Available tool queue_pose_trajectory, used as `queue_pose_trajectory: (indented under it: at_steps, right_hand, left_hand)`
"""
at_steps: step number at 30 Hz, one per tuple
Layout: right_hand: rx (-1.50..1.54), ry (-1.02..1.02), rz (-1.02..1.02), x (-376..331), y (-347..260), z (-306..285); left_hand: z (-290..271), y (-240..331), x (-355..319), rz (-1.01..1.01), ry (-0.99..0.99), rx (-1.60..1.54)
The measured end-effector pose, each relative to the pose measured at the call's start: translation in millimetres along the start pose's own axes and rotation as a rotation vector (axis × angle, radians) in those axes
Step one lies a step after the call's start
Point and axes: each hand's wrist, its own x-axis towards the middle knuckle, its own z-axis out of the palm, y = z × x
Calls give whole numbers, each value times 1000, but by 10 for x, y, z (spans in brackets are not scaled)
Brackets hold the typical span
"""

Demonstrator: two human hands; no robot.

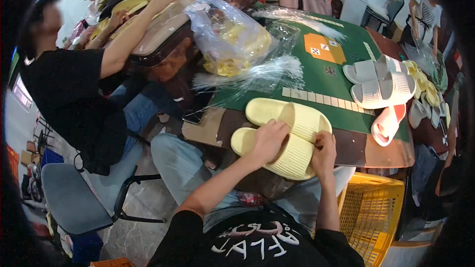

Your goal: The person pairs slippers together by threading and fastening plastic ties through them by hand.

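A pair of pale yellow slide sandals lies side by side at the table's near edge, the far slide (261, 110) against the near slide (294, 162). My left hand (271, 141) is closed over the inner edges of the straps, fingers bent down where the two meet. At the right end of the straps, my right hand (324, 151) pinches the slides together. Anything small between its fingertips is hidden. Beyond them, a bundle of fine transparent plastic strands (279, 71) rests on the green tabletop (316, 76).
A translucent bag (230, 37) with yellow pieces stands behind the strands. Grey slides (381, 89) and a coral slide (387, 124) lie at the right. A yellow crate (372, 217) sits below the table. To the left, a person (64, 89) handles slides on another table.
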Motion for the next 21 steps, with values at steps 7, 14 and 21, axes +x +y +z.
queue_pose_trajectory:
  at_steps: [7, 14, 21]
  right_hand:
    - [625, -65, -81, -106, -70, -334]
    - [679, 267, 223, -135, 504, -263]
    - [436, 194, 174, -183, 401, -125]
  left_hand:
    - [-555, 134, 124, 19, 55, 110]
    - [-1556, -36, 879, 112, 406, 118]
    - [-2802, -1237, 2243, -81, 654, 721]
